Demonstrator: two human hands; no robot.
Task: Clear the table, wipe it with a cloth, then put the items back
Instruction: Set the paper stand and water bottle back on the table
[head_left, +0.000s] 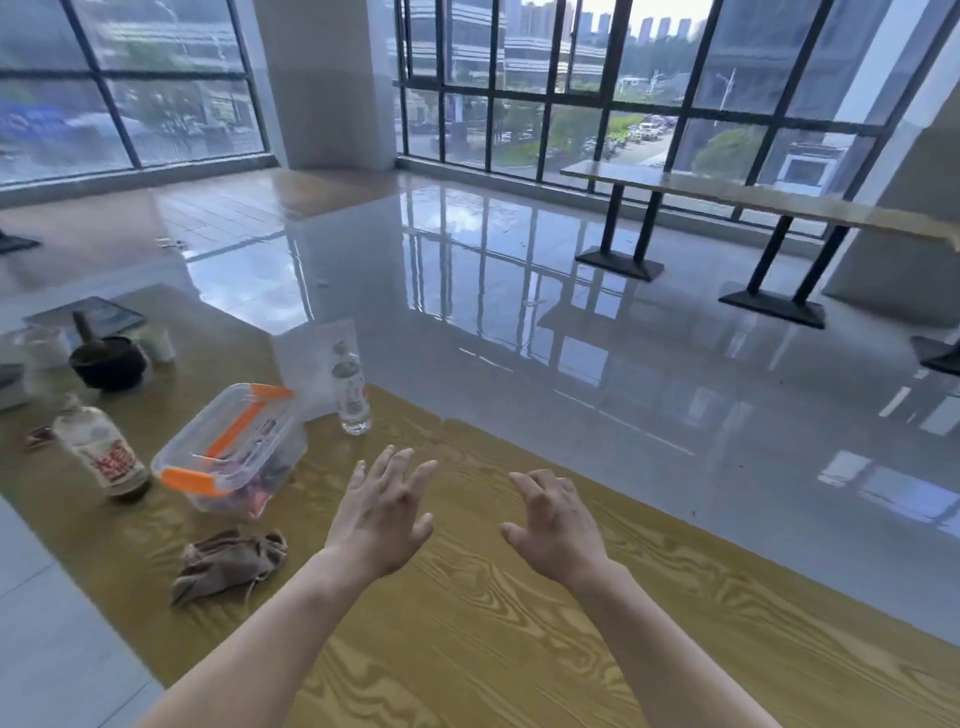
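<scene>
A wooden table (519, 623) runs from lower right to upper left. My left hand (382, 512) and my right hand (556, 525) hover over its bare middle, fingers spread, holding nothing. A crumpled brown cloth (228, 564) lies left of my left hand. Beyond it stand a clear plastic box with orange clips (234, 447), a labelled sauce bottle (101, 449) and a clear water bottle (352, 389). A dark mortar with pestle (106, 358), a white cup (158, 343) and a book (88, 314) sit further left.
A clear sign stand (311, 364) stands behind the water bottle. Glossy grey floor (571, 338) lies beyond the table's far edge. A long bench table on black legs (727, 197) stands by the windows at the right.
</scene>
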